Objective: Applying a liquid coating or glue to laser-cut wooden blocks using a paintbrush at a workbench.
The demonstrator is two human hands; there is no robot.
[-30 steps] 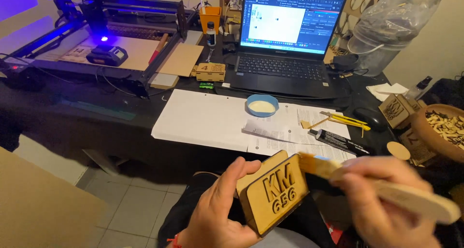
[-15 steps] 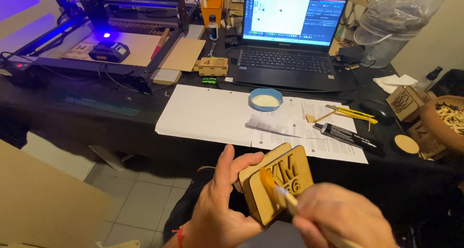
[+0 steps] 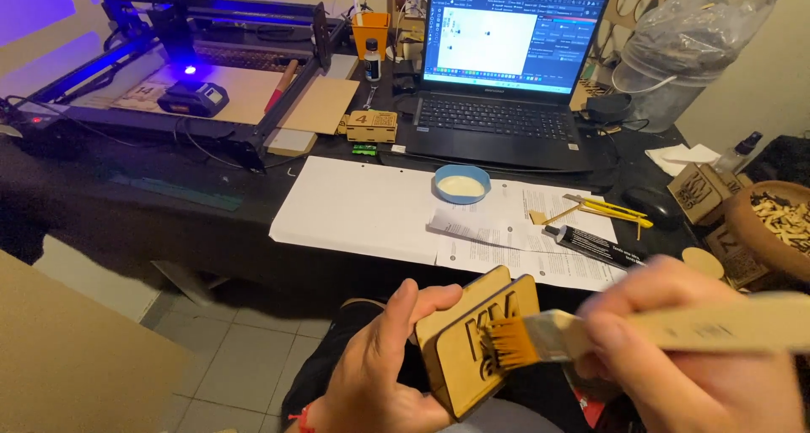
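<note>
Left hand wrapped around one flat light-brown wooden box with cut-out letters, low in front of the black table. Right hand closed on one wooden flat paintbrush, bristles touching the box front. One small round blue bowl with white paste inside. One brown bowl full of little wooden bits.

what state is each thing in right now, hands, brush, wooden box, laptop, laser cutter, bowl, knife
left hand: gripping the wooden box
right hand: closed round the brush handle
wooden box: held tilted, cut-out face toward the brush
brush: bristles on the box face
laptop: open, screen lit
laser cutter: blue light glowing
blue bowl: upright, holding something pale
yellow knife: lying flat on paper
</note>
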